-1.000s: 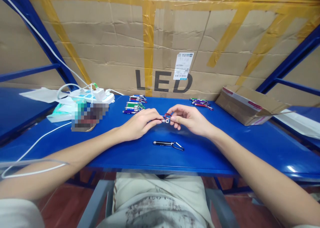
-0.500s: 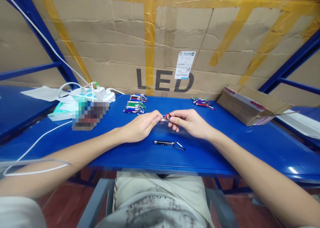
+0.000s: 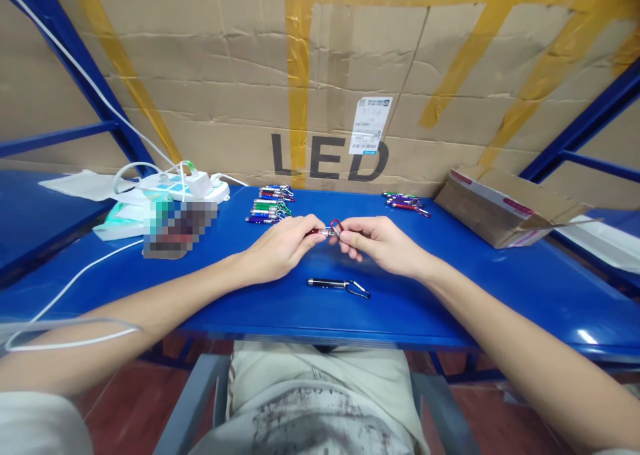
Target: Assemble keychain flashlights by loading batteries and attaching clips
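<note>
L hand (image 3: pixel 280 248): mid-frame, just left of centre; my thumb + forefinger pinch the body of the red flashlight (image 3: pixel 324 231), other fingers curled under.
R hand (image 3: pixel 385 245): mid-frame, just right of centre; my fingertips pinch the same flashlight at its clip end, rest of the fingers loosely bent.
red flashlight: dead centre btwn both hands, lying roughly level over the table (image 3: pixel 450 288); can't tell if it touches the top.
black flashlight (image 3: pixel 327 283): flat on the table, lower in frame than my hands, near but apart from them; clip end points right.
big pile (image 3: pixel 270 207): coloured flashlights in rows, above-left of my L hand, close to it.
small pile (image 3: pixel 405 204): a few more, above-right of my R hand.
box (image 3: pixel 505 205): brown, flaps open, right side of frame, tilted.
power strip (image 3: pixel 185 187): white, upper left, plugs in it; white cable (image 3: pixel 75 282) runs down to lower left.
cardboard sheet (image 3: pixel 200 75): fills the top of the frame behind the table, yellow tape, "LED" printed on it.
</note>
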Demonstrator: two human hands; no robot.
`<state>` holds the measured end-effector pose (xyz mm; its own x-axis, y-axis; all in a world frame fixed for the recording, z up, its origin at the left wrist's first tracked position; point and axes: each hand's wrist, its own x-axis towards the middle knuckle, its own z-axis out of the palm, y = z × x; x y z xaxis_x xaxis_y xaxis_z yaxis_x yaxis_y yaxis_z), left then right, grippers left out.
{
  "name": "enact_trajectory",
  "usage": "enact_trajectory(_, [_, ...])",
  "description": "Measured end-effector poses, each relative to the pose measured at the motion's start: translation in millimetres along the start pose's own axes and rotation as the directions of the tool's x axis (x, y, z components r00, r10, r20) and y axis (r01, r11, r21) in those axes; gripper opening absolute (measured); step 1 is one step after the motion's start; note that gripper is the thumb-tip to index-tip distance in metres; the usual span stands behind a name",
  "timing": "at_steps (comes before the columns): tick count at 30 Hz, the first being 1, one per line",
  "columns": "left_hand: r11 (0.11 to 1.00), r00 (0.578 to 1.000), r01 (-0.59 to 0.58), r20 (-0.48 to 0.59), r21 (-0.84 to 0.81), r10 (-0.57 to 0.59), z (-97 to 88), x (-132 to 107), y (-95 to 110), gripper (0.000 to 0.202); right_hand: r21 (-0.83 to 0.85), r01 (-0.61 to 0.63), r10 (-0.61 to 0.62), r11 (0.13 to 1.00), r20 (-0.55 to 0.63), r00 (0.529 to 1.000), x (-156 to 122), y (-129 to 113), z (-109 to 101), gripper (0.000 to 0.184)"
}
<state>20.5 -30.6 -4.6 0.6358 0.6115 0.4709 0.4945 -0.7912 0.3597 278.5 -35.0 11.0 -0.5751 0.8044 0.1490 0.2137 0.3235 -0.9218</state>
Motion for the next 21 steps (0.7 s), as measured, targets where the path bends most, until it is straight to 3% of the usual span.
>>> enact_trajectory(8, [1.0, 1.0, -0.006, -0.001, -0.031, 0.006, -2.2, 2, -6, 0.028, 0.056, -0.008, 0.005, 0.998, 0.056, 0.998, 0, 2, 7, 0.048])
enact_trajectory(17, [0.994, 0.993, -0.09, -0.07, 0.055, 0.094, -4.2, 3, -13, 0.028, -0.112, 0.069, -0.08, 0.991, -0.099, 0.992, 2, 4, -14, 0.047])
enact_trajectory(21, [0.99, 0.99, -0.114, -0.074, 0.082, 0.12, -4.9, 3, -15, 0.029, -0.135, 0.071, -0.084, 0.988, -0.096, 0.992, 0, 1, -19, 0.044])
